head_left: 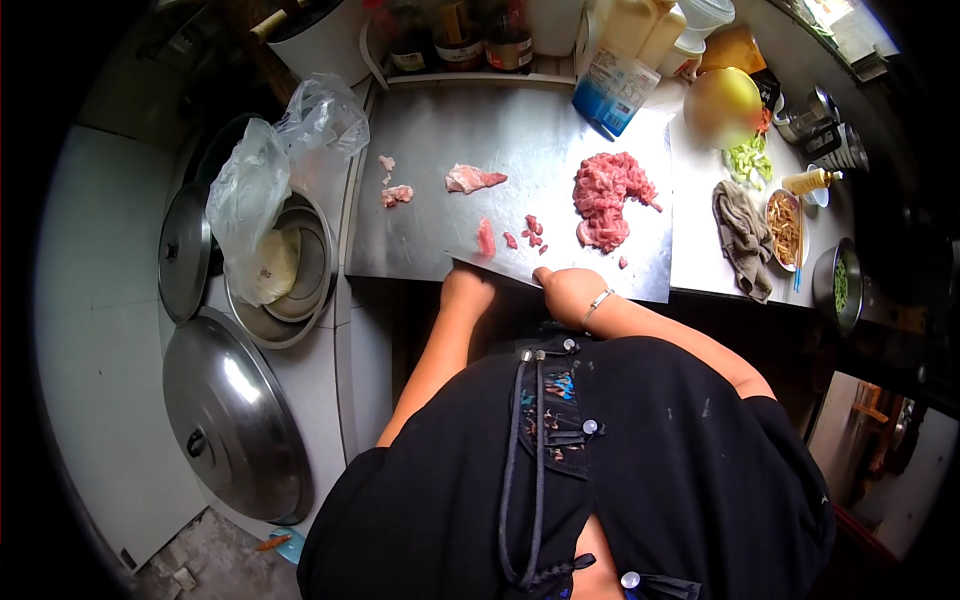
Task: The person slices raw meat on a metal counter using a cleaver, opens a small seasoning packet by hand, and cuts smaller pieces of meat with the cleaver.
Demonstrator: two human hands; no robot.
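Note:
At the near edge of a metal cutting board [420, 245], my right hand [572, 294] is closed on a knife [515, 271], its handle mostly hidden by the fingers. The blade slants leftward to my left hand [467, 290], whose fingers are largely hidden at the blade's far end. Just beyond the blade lies a strip of pink meat [486, 237], with small red meat bits [534, 232] to its right. A larger pale pink piece of meat [473, 179] sits farther back. Sliced red meat [608, 200] is heaped on the right, and fatty scraps [397, 196] lie on the left.
Left of the board are a plastic bag [250, 200], nested metal bowls [325, 285] and a large lid [235, 410]. On the right are a cloth [742, 235], a plate of brown shreds [784, 228], chopped greens [748, 160] and a metal bowl [826, 290]. Bottles [458, 45] stand behind.

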